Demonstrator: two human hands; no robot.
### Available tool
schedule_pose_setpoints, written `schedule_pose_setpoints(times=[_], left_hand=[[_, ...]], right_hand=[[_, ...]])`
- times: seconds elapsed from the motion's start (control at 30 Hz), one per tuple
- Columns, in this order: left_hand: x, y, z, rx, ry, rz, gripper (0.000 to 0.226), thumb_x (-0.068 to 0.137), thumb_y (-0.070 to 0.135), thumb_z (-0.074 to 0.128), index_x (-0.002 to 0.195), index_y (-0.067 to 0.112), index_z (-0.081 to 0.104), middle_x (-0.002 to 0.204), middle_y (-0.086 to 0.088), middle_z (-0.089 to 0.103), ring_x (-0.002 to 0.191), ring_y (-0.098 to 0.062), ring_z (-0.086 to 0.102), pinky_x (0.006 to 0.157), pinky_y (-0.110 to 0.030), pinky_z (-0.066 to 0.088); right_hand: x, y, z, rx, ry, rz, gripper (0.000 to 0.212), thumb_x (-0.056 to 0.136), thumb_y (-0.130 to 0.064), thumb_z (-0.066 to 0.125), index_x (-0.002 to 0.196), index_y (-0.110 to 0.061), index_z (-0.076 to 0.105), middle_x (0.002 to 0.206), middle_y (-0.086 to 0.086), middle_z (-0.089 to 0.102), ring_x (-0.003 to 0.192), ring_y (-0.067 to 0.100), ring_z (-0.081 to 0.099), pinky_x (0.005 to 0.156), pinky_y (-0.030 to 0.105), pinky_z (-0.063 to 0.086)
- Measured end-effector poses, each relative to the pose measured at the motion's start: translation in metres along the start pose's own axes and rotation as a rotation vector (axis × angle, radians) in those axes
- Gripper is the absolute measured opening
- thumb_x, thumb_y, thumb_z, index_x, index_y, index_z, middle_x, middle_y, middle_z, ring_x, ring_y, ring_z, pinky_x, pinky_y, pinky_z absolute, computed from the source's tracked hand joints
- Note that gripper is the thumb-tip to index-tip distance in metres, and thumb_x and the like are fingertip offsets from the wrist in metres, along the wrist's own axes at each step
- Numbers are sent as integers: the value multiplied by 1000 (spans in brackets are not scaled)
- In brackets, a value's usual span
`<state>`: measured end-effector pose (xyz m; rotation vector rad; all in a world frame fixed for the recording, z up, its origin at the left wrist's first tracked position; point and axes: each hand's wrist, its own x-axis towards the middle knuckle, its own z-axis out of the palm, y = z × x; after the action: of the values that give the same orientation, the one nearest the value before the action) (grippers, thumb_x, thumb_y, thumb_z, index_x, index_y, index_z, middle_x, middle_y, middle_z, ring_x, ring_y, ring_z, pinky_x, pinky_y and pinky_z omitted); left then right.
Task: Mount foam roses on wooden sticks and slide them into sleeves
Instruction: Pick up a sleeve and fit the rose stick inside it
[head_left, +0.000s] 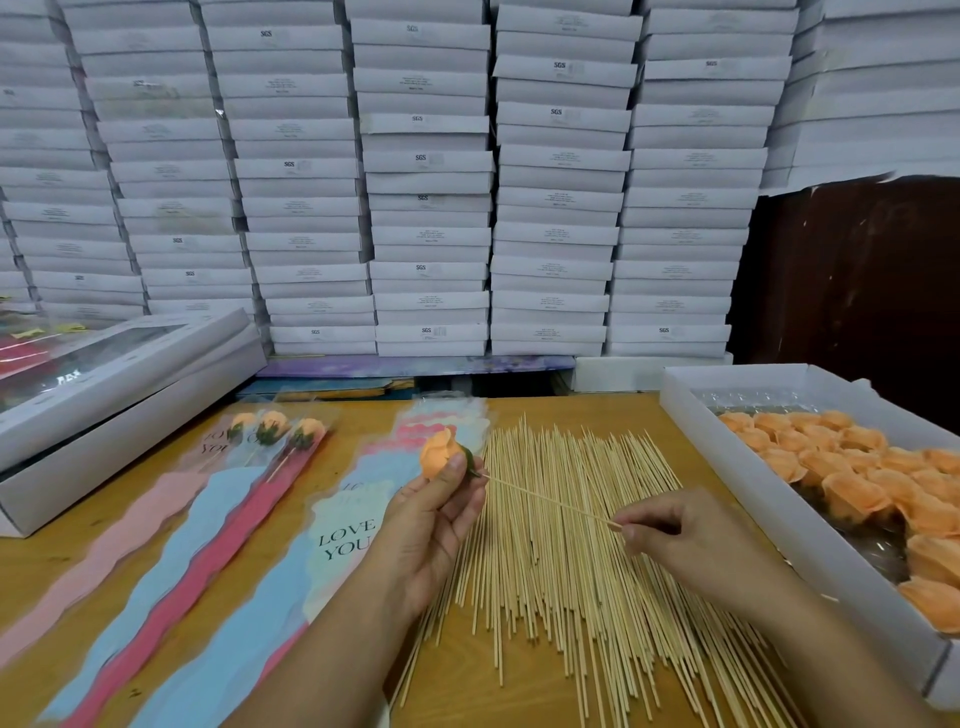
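Grip: left hand (434, 512) pinches an orange foam rose (440, 453) at centre frame; right hand (675, 535) pinches the tail of a wooden stick (550, 500), whose tip meets the rose's green base.
Step in hand: mounting, I judge; how deep the tip sits cannot be told.
Done: 3 sleeved roses (275, 431) lie at upper left of the table.
Left: loose sticks (571, 571) fan across centre; tray of orange roses (857, 478) at right is nearly full; empty sleeves (343, 540) printed "LOVE YOU" wait at lower left.
Progress: early, by these counts.
Backdrop: stacked white boxes (431, 182) fill the upper frame.
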<state>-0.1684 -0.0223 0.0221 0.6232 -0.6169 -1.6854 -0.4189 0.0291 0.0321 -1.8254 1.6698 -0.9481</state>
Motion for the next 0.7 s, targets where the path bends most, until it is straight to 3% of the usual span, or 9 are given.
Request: schedule_pose_setpoints(times=[0.13, 0.27, 0.4, 0.7], left_hand=[[1, 0, 0, 5, 8, 7, 20, 78, 11, 72, 94, -1, 71, 91, -13, 72, 80, -16, 70, 73, -26, 61], [0, 0, 0, 3, 13, 3, 20, 78, 10, 72, 94, -1, 72, 91, -13, 72, 80, -16, 71, 74, -26, 60], [0, 0, 0, -2, 8, 0, 20, 79, 10, 71, 95, -3, 71, 91, -14, 71, 83, -17, 68, 76, -27, 59], [1, 1, -1, -12, 8, -1, 20, 79, 10, 72, 96, -2, 70, 90, -14, 72, 79, -16, 71, 74, -27, 60]], right_hand=[[0, -1, -1, -19, 6, 1, 45, 90, -15, 71, 55, -43, 71, 86, -19, 75, 85, -4, 67, 67, 8, 44], [-1, -2, -1, -13, -1, 0, 35, 91, -14, 70, 68, -41, 72, 83, -16, 76, 84, -7, 66, 71, 10, 45], [0, 1, 0, -12, 5, 1, 40, 91, -14, 70, 60, -40, 70, 85, -20, 75, 84, -16, 62, 68, 5, 39], [0, 1, 1, -9, -4, -9, 35, 91, -15, 70, 69, -42, 71, 85, -19, 75, 85, -11, 65, 73, 7, 43]])
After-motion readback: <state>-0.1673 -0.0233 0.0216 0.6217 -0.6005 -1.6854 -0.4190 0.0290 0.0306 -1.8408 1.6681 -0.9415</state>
